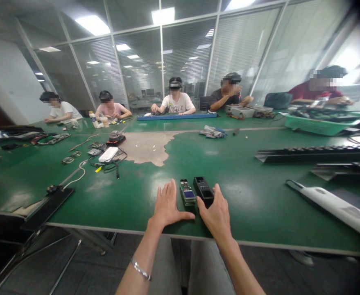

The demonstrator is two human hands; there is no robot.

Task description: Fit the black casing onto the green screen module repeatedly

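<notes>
Close to the table's front edge lies a green circuit board (187,193) with a small bluish display. Right beside it is a black plastic housing (203,189) with rectangular openings. My left hand (167,205) is just left of the board, fingers stretched and thumb spread toward it, holding nothing. My right hand (215,211) is at the lower right of the housing, thumb and fingers apart around its near end. Whether the right fingers touch the housing I cannot tell. A silver bracelet circles my left wrist.
On the green table (136,205), a white device (108,154) with cables lies left. Black metal rails (315,155), a long white device (339,200) and a green basket (324,124) occupy the right. Gloves (213,132) lie farther back. Several people sit along the far side.
</notes>
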